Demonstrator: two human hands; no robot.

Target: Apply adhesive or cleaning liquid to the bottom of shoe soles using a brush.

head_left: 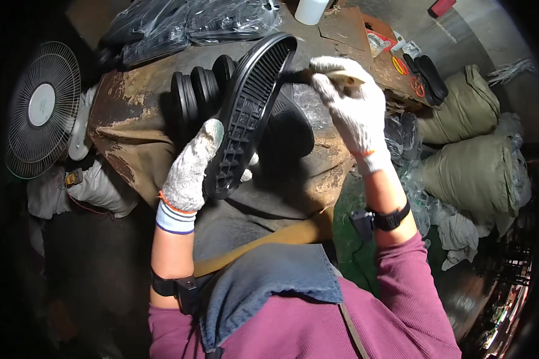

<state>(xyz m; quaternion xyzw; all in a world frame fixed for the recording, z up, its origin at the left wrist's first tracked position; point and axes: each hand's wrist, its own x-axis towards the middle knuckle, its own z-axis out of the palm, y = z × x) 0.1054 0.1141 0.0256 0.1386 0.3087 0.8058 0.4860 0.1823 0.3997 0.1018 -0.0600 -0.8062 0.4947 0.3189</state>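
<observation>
My left hand (194, 161), in a white knit glove, grips a black shoe sole (239, 119) near its lower end. The sole is held up at a tilt, and its ribbed and gridded hollow side faces me. My right hand (353, 102), gloved too, is closed around a brush (299, 76) with a pale handle and a dark end. The brush's tip is at the sole's right edge, near the top; whether it touches cannot be made out. Several more black soles (194, 93) stand behind the held one, and another dark sole (287, 128) lies partly hidden beneath it.
The worktable has a worn brown cover (132, 99). Plastic-wrapped black goods (197, 24) and a white container (310, 11) are at its back. A fan (42, 105) stands at left. Scissors (399, 64) and black soles (431, 78) lie at right, above olive sacks (470, 173).
</observation>
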